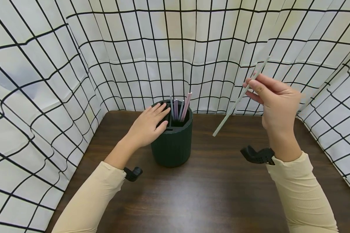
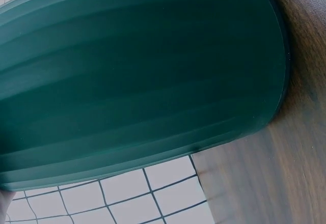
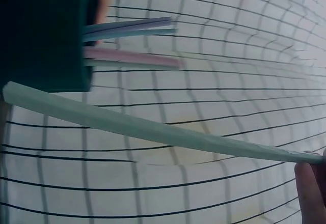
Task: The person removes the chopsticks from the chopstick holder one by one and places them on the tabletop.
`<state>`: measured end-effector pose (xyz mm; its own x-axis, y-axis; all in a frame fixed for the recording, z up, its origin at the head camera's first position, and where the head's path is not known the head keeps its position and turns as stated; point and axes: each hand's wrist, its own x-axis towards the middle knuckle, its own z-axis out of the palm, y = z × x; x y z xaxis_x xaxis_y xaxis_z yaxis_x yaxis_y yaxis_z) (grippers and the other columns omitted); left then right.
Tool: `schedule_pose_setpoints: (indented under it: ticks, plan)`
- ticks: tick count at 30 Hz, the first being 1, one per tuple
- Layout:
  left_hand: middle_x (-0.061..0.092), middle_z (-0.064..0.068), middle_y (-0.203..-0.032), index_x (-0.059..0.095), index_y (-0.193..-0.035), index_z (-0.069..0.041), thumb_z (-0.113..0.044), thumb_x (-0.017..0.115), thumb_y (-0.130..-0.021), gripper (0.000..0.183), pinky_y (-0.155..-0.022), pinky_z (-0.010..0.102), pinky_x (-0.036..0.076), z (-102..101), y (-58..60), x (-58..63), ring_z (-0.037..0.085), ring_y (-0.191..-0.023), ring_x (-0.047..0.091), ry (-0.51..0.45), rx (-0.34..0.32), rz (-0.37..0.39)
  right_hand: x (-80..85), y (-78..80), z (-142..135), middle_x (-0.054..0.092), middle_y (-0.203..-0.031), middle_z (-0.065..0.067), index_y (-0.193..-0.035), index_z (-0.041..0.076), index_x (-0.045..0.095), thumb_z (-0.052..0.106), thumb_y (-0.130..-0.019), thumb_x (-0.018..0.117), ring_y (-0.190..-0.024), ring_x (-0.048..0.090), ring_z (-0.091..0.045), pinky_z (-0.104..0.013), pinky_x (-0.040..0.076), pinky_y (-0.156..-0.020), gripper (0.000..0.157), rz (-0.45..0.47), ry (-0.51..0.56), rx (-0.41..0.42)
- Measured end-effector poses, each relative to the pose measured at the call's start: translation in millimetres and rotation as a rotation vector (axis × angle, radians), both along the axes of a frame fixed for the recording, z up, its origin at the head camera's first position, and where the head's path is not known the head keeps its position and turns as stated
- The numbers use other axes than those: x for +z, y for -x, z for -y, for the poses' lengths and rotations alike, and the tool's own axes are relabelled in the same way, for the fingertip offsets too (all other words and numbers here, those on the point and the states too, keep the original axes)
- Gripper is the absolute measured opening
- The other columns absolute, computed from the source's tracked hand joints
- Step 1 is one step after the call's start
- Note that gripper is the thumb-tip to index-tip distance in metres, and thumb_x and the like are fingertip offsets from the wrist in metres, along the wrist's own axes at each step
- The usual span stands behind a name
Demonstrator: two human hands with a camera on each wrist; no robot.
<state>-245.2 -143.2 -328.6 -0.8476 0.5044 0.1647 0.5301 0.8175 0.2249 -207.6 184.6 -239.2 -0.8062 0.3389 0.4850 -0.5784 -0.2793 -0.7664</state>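
A dark green ribbed holder [image 1: 171,147] with black dividers inside stands upright on the table. Several thin purple, bluish and pink straws [image 1: 186,106] lean in its right compartment, and their upper ends show in the right wrist view too. My left hand [image 1: 147,124] lies over the left part of the holder's top, its fingers spread across the rim. In the left wrist view the holder's side [image 2: 142,76] fills most of the picture. To the right, my right hand [image 1: 275,100] pinches a long pale green straw [image 1: 228,113] between thumb and fingers, in the air, slanting down toward the holder.
The dark wood table [image 1: 192,200] spreads in front of the holder. White cloth with a black grid [image 1: 215,29] hangs behind it and along both sides. A black wrist mount [image 1: 258,155] sits at the right cuff, another [image 1: 133,174] at the left.
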Motion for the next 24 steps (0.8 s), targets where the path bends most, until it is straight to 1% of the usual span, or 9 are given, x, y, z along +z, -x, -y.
schedule_pose_setpoints:
  ticks: [2, 4, 6, 9, 13, 16, 20, 22, 24]
  plan:
    - [0.024, 0.008, -0.166, 0.033, -0.157, -0.014, -0.038, 0.036, -0.105, 0.058, -0.128, 0.048, 0.011, 0, -0.1, 0.0, 0.027, -0.156, 0.016, -0.001, 0.001, -0.001, -11.4, 5.9, -2, 0.078, -0.084, -0.012, -0.100, -0.011, 0.075, -0.004, -0.076, 0.081, -0.075, 0.077, -0.020, -0.030, 0.062, -0.069, 0.026, 0.063, -0.055, 0.048]
    - [0.025, 0.008, -0.166, 0.033, -0.157, -0.014, -0.038, 0.036, -0.104, 0.058, -0.128, 0.048, 0.011, 0, -0.1, 0.0, 0.027, -0.156, 0.016, -0.003, 0.001, -0.002, -21.8, 12.2, -4, 0.078, -0.084, -0.010, -0.098, -0.007, 0.077, -0.002, -0.077, 0.081, -0.077, 0.077, -0.018, -0.029, 0.062, -0.070, 0.022, 0.136, -0.088, 0.102]
    - [0.025, 0.008, -0.165, 0.033, -0.157, -0.014, -0.039, 0.036, -0.104, 0.058, -0.128, 0.048, 0.011, 0, -0.1, 0.1, 0.027, -0.156, 0.016, -0.003, 0.002, -0.004, -31.6, 19.4, -6, 0.078, -0.084, -0.008, -0.096, -0.003, 0.078, -0.002, -0.079, 0.079, -0.077, 0.077, -0.017, -0.029, 0.062, -0.070, 0.017, 0.212, -0.091, 0.167]
    - [0.025, 0.007, -0.166, 0.033, -0.157, -0.014, -0.038, 0.036, -0.104, 0.058, -0.128, 0.048, 0.011, 0, -0.2, 0.1, 0.027, -0.156, 0.016, -0.003, 0.002, -0.005, -46.9, 29.9, -7, 0.078, -0.082, -0.005, -0.092, 0.003, 0.079, -0.002, -0.082, 0.076, -0.076, 0.077, -0.016, -0.028, 0.063, -0.070, 0.012, 0.320, -0.104, 0.243]
    - [0.025, 0.007, -0.165, 0.033, -0.156, -0.014, -0.038, 0.036, -0.104, 0.057, -0.128, 0.047, 0.011, -1, -0.4, 0.1, 0.027, -0.156, 0.017, -0.003, 0.001, -0.006, -70.1, 41.9, -7, 0.078, -0.081, -0.002, -0.088, 0.012, 0.079, -0.002, -0.087, 0.071, -0.076, 0.076, -0.012, -0.025, 0.062, -0.071, 0.016, 0.457, -0.139, 0.310]
    - [0.025, 0.007, -0.165, 0.033, -0.156, -0.014, -0.038, 0.036, -0.104, 0.057, -0.128, 0.048, 0.011, -1, -0.6, -0.1, 0.027, -0.156, 0.017, -0.003, 0.000, -0.005, -87.6, 50.4, -7, 0.078, -0.082, 0.000, -0.088, 0.014, 0.078, -0.001, -0.089, 0.069, -0.077, 0.076, -0.011, -0.023, 0.061, -0.073, 0.018, 0.550, -0.157, 0.348]
    - [0.025, 0.008, -0.165, 0.033, -0.157, -0.014, -0.038, 0.036, -0.104, 0.057, -0.128, 0.048, 0.011, 0, -1.1, 0.4, 0.027, -0.156, 0.016, -0.002, 0.001, -0.003, -109.9, 62.2, -5, 0.078, -0.082, 0.001, -0.092, 0.012, 0.075, 0.000, -0.092, 0.067, -0.079, 0.076, -0.011, -0.024, 0.061, -0.076, 0.014, 0.658, -0.184, 0.380]
    - [0.025, 0.007, -0.166, 0.033, -0.157, -0.014, -0.038, 0.036, -0.104, 0.058, -0.129, 0.048, 0.011, 0, -1.4, 0.7, 0.027, -0.156, 0.016, -0.002, 0.002, -0.003, -121.1, 67.2, -4, 0.078, -0.081, 0.002, -0.101, 0.006, 0.072, 0.001, -0.093, 0.065, -0.080, 0.076, -0.010, -0.024, 0.061, -0.077, 0.012, 0.704, -0.215, 0.388]
    - [0.024, 0.007, -0.166, 0.033, -0.157, -0.014, -0.038, 0.036, -0.104, 0.057, -0.129, 0.048, 0.010, 0, -1.4, 0.8, 0.027, -0.156, 0.016, -0.001, 0.003, -0.004, -131.9, 70.8, -3, 0.077, -0.081, 0.003, -0.114, -0.001, 0.067, 0.001, -0.095, 0.062, -0.080, 0.076, -0.009, -0.025, 0.061, -0.080, 0.020, 0.739, -0.248, 0.397]
